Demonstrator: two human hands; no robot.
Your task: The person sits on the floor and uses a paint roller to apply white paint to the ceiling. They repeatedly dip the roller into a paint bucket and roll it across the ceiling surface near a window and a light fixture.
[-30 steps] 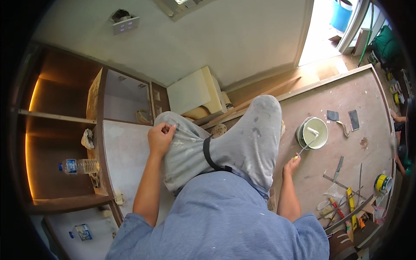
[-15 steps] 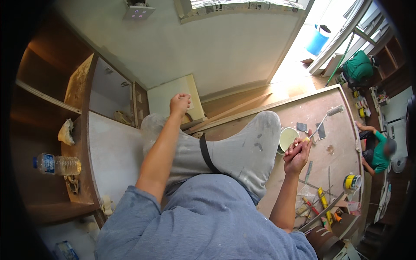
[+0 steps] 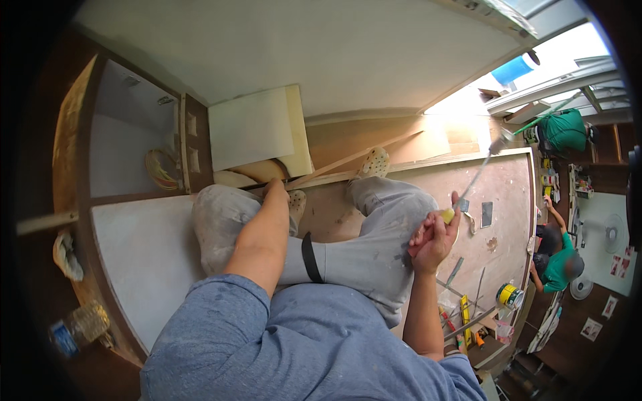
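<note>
My right hand [image 3: 431, 242] is closed around the yellow handle of a small paint roller [image 3: 476, 179]. The roller's thin metal rod slants up and away to the right, its blurred head over the far edge of the raised platform [image 3: 511, 177]. My left hand [image 3: 276, 190] reaches down past my left knee, close to a dark gap beside a pale board [image 3: 251, 130] and a long wooden strip [image 3: 364, 157]. Its fingers are mostly hidden, so I cannot make out a grip.
A white-topped ledge [image 3: 147, 240] and dark wood cabinet [image 3: 190, 144] stand left, with a plastic bottle [image 3: 80, 327]. Tools, including a yellow level [image 3: 465, 314], lie right near a paint tub [image 3: 509, 296]. Two people in green work at the right, one [image 3: 560, 271] facing the platform.
My left hand has gone down beside the boards. My legs have shifted, showing my clogs, and the pale bucket is now out of sight. The roller is raised further away; the view has turned.
</note>
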